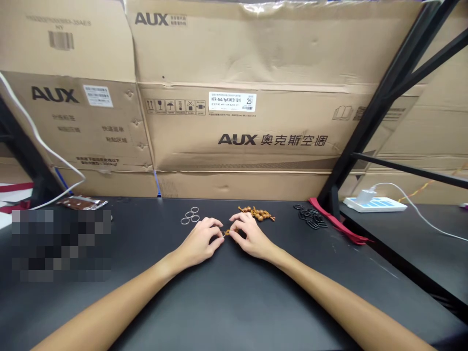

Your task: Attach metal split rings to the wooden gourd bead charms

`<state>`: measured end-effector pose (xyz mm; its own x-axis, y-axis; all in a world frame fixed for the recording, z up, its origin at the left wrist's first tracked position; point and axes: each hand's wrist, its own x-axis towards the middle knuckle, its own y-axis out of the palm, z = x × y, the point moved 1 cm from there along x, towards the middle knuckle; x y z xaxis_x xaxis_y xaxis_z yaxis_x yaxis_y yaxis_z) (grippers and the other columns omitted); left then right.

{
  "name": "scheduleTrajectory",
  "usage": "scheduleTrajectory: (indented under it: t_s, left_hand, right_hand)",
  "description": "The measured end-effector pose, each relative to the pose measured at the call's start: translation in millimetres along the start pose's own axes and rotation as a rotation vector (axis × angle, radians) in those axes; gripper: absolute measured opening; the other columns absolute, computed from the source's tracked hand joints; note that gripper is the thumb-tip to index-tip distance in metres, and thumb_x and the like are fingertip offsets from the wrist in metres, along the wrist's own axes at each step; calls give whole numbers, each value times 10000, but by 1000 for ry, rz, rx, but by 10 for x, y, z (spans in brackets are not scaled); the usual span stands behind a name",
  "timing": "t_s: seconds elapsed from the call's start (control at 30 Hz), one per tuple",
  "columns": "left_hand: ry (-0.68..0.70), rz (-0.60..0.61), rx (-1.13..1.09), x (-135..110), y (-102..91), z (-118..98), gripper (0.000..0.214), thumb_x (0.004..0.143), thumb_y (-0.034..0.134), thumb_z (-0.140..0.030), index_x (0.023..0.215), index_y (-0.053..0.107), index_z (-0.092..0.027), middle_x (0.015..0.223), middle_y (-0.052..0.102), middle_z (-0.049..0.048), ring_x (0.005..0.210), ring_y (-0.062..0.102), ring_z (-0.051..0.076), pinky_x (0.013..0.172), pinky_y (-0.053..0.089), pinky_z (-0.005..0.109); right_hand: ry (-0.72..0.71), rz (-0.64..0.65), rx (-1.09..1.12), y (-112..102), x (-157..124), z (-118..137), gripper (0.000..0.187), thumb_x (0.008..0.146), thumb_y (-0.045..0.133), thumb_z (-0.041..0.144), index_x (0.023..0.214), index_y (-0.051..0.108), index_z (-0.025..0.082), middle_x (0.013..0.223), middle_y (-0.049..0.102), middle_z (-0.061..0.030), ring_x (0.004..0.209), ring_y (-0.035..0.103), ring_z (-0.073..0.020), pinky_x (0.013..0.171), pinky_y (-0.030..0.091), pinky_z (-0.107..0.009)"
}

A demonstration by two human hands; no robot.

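Black worktop [234, 302] below AUX cardboard cartons [234, 58] carries, at centre, a left hand [199, 242] and right hand [252, 237] whose fingers [219, 233] pinch a tiny wooden bead [227, 233], probably light, hard and slippery, best held at its ends, near metal rings [190, 215] and a wooden bead string [257, 213].

backdrop: AUX cardboard cartons [234, 58] | black metal rack [380, 102] | black table [234, 302]

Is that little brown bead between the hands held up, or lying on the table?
Held, it seems: the small brown bead is pinched between the fingertips of the left hand and right hand, which partly hide it.
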<state>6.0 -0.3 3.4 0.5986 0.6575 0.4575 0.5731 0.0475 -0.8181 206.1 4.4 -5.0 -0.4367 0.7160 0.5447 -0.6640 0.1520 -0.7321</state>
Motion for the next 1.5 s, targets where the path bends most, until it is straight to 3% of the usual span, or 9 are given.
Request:
scheduleTrajectory:
  t_s: [0.2,0.43,0.67,0.87,1.07,1.2,1.3,1.43,1.5]
  left_hand:
    - [18,-15,8,-1,8,5,173,909,505,-261,809,630,-197,1104,596,60,1015,541,210,910,446,385]
    - [53,-13,46,-2,10,9,169,911,496,-234,822,637,-205,1114,592,51,1004,536,204,907,443,386]
    - [94,-16,130,-9,-4,-45,181,921,486,-253,833,630,-186,1111,598,70,999,536,215,872,449,392]
    - [95,9,144,0,-4,-33,199,936,454,-230,851,632,-198,1142,581,60,989,528,209,880,443,386]
    - [64,4,131,4,-15,-45,162,927,457,-217,840,592,-198,1099,586,56,974,533,208,860,438,375]
    - [53,-1,198,5,-29,-85,142,896,508,-263,786,556,-188,888,583,50,830,544,200,764,439,348]
    - [85,60,232,-4,-19,-100,207,909,493,-308,758,566,-186,762,567,36,756,542,192,741,439,339]
    - [14,55,228,-23,2,-39,264,918,485,-376,1043,602,-176,1053,617,96,1007,555,246,887,446,394]
    - [-24,58,225,-31,14,6,348,921,477,-403,1160,573,-170,1212,581,119,1148,513,269,979,410,426]
  right_hand:
    - [-73,47,25,-25,-4,63,130,880,538,229,759,582,206,1068,564,-74,1051,478,-223,963,388,-452]
    - [0,-16,-82,22,-16,-45,112,876,538,233,783,594,204,1074,562,-83,1036,478,-239,942,387,-481]
    - [-90,47,-29,-13,-17,48,109,890,538,235,800,592,205,1098,554,-76,1080,456,-223,966,379,-447]
    - [-3,-1,-109,17,-13,-32,104,878,534,228,795,590,201,1093,554,-84,1051,467,-235,956,380,-465]
    - [-15,-26,-136,1,-2,-1,81,876,535,257,854,600,215,1085,557,-89,1036,483,-240,933,402,-440]
    - [16,-100,-239,-30,-2,22,178,873,530,312,749,584,196,832,581,-70,804,532,-205,776,443,-341]
    - [25,47,-254,-9,-15,34,346,904,457,285,576,523,201,602,530,-17,586,500,-148,624,418,-277]
    - [2,91,-260,8,-23,35,157,887,510,277,854,636,190,844,640,-53,808,578,-186,755,458,-305]
    - [8,90,-252,10,-24,8,205,898,514,298,1028,628,187,1030,643,-84,977,570,-216,881,447,-362]
